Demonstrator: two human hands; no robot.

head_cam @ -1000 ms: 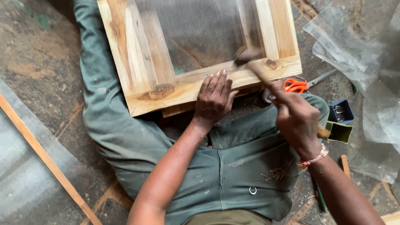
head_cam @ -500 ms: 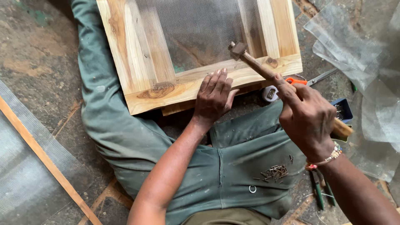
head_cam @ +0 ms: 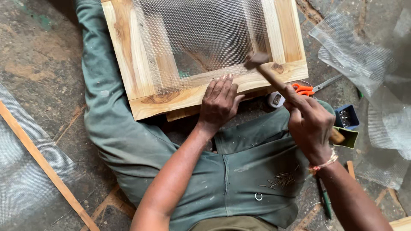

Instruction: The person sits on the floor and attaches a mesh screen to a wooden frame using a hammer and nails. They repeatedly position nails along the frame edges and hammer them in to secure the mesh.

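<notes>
Wood: pale wooden frame lies across the person's legs, its near rail right under both hands, fine wire mesh stretched over the opening.
Left hand: flat on the near rail, fingers together and pointing away, palm bearing down on wood and mesh edge alike.
Right hand: wrapped tight round a wooden handle, hammer angled up and left, its head down at the mesh just beyond the left fingertips.
Contact: blur on the head, so whether it touches the rail cannot be told.
Handling, frame: looks stiff and fairly heavy, unlikely to flex; best pinned by the rail, close to the strike, as the left hand has it.
Handling, mesh: thin, springy, likely sharp at cut edges; needs flat pressure, not a pinch.
Lap: a scatter of small nails on the green trousers, just inside the right wrist.
Beyond the right hand: orange-handled scissors on the floor, a small blue box to its outer side.
Far right: loose mesh offcuts.
Outside the left arm: a thin wooden strip over more mesh.
</notes>
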